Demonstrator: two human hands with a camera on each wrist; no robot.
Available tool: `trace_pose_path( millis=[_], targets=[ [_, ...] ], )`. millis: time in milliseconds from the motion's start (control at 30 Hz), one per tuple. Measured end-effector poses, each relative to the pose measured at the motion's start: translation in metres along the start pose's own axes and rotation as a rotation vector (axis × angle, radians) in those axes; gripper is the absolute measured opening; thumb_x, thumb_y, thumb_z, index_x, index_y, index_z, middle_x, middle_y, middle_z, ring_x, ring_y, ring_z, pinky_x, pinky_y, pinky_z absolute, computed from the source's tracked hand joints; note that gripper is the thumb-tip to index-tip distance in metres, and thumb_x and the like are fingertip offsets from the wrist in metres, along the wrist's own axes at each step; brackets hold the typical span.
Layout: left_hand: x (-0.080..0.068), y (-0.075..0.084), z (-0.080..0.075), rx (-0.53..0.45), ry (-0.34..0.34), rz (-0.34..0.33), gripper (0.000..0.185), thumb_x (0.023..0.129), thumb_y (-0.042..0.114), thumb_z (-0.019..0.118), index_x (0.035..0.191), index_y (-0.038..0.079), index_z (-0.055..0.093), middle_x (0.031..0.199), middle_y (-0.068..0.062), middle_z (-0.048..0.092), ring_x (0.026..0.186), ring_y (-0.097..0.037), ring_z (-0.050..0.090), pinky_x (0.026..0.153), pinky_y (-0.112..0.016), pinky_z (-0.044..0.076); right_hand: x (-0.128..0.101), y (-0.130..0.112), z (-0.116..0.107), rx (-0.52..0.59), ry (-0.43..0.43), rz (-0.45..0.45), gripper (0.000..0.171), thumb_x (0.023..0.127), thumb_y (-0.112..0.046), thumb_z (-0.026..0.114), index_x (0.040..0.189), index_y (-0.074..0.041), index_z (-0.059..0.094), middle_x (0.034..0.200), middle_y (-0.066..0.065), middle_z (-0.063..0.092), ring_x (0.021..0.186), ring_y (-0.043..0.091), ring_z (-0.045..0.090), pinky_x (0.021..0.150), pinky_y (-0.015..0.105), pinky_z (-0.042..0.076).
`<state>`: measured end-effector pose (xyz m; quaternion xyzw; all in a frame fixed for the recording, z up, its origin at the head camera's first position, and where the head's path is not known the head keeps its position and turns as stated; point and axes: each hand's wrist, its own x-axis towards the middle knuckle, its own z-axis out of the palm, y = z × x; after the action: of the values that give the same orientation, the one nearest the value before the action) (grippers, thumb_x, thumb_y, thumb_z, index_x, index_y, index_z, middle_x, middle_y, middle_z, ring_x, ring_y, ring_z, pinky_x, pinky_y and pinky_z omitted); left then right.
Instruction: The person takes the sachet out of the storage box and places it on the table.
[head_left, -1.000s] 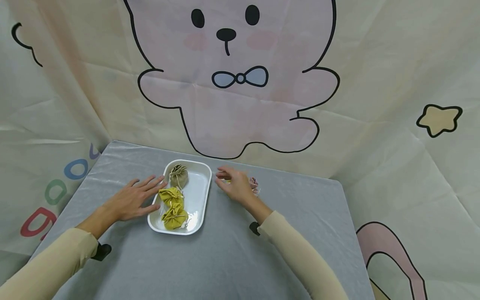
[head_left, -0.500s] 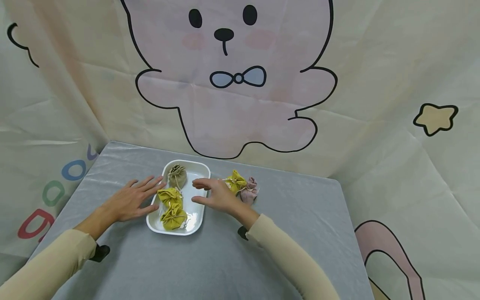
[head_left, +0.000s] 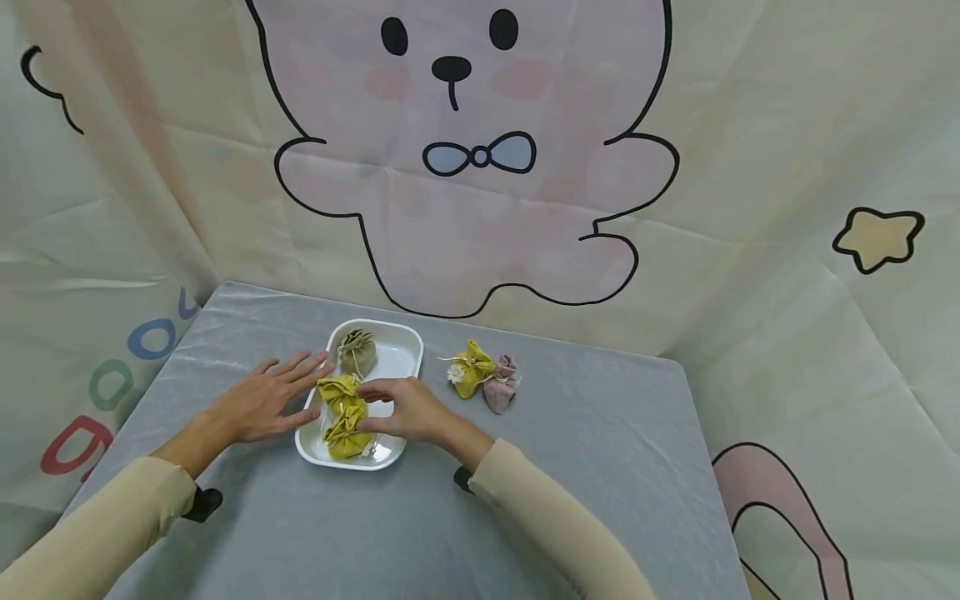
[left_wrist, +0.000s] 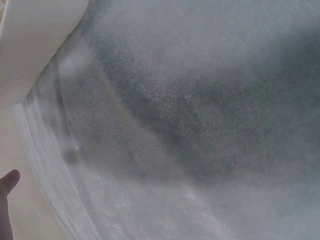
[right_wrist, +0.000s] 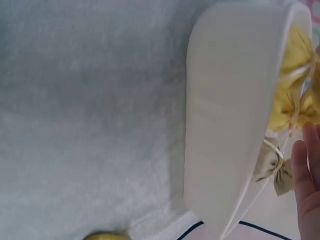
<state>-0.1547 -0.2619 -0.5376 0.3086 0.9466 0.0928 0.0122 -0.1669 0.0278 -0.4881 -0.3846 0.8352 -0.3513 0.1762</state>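
Nearest the viewer, two forearms in beige sleeves extend over the grey tabletop.

The left hand lies palm down on the tabletop, just beside the left rim of the white tray. Its fingers are straight and spread; the upper fingertips reach the tray rim. It holds nothing. In the left wrist view only the tabletop cloth and one fingertip at the lower left edge are visible.

The right hand is positioned over the near right part of the tray. Its fingers are extended leftward, with the thumb below, to either side of the near yellow pouch. Whether they touch or pinch the pouch cannot be determined. The right wrist view shows the tray's outer wall on the tabletop, with yellow and tan pouches past the rim.

The tray contains three drawstring pouches in a row: the near yellow pouch at the front, a second yellow pouch touching it behind, and a tan pouch at the far end.

To the right of the tray, on the tabletop, a third yellow pouch bearing a small white flower lies against a pink pouch.

Behind the tabletop hangs a cloth backdrop printed with a pink bear wearing a blue bow tie, and a yellow star at the right.
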Motion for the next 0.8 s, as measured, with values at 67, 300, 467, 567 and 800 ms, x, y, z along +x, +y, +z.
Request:
trace_pose_path(
  millis=[67, 300, 467, 567, 800],
  targets=[
    [0.0, 0.001, -0.001, -0.002, -0.002, 0.001, 0.07, 0.095, 0.053, 0.058, 0.151, 0.013, 0.045, 0.159, -0.012, 0.034, 0.144, -0.039, 0.032, 0.104, -0.067, 0.033, 0.001, -0.001, 0.003, 0.008, -0.006, 0.0, 0.051, 0.089, -0.027, 0.077, 0.133, -0.006, 0.062, 0.128, 0.004, 0.067, 0.114, 0.006, 0.063, 0.096, 0.015, 0.044],
    [0.0, 0.001, -0.001, -0.008, 0.005, 0.007, 0.069, 0.095, 0.05, 0.06, 0.151, 0.012, 0.045, 0.159, -0.013, 0.035, 0.144, -0.039, 0.032, 0.103, -0.067, 0.033, 0.007, -0.004, 0.013, -0.042, -0.024, -0.005, 0.048, 0.089, -0.027, 0.077, 0.131, -0.008, 0.064, 0.126, 0.0, 0.068, 0.114, 0.005, 0.062, 0.096, 0.014, 0.042],
    [0.0, 0.0, 0.001, -0.009, 0.039, 0.017, 0.069, 0.093, 0.05, 0.062, 0.149, 0.011, 0.048, 0.158, -0.013, 0.037, 0.142, -0.041, 0.035, 0.101, -0.068, 0.034, 0.012, -0.006, 0.02, -0.098, -0.035, 0.0, 0.048, 0.088, -0.031, 0.077, 0.13, -0.01, 0.066, 0.126, -0.004, 0.068, 0.112, 0.0, 0.06, 0.095, 0.014, 0.042],
    [-0.001, 0.0, 0.002, -0.008, 0.034, 0.012, 0.069, 0.094, 0.05, 0.062, 0.149, 0.011, 0.048, 0.158, -0.012, 0.037, 0.142, -0.04, 0.035, 0.101, -0.068, 0.034, 0.015, -0.007, 0.024, -0.113, -0.036, -0.001, 0.049, 0.088, -0.031, 0.078, 0.131, -0.01, 0.066, 0.125, -0.005, 0.068, 0.109, -0.002, 0.059, 0.094, 0.014, 0.043],
    [0.0, 0.0, 0.002, -0.017, -0.012, -0.01, 0.07, 0.095, 0.052, 0.058, 0.152, 0.013, 0.044, 0.16, -0.012, 0.033, 0.145, -0.039, 0.031, 0.104, -0.068, 0.031, 0.017, -0.012, 0.027, -0.139, -0.034, 0.026, 0.046, 0.089, -0.028, 0.077, 0.13, -0.012, 0.066, 0.124, -0.006, 0.068, 0.107, -0.002, 0.059, 0.093, 0.015, 0.043]
  ],
)
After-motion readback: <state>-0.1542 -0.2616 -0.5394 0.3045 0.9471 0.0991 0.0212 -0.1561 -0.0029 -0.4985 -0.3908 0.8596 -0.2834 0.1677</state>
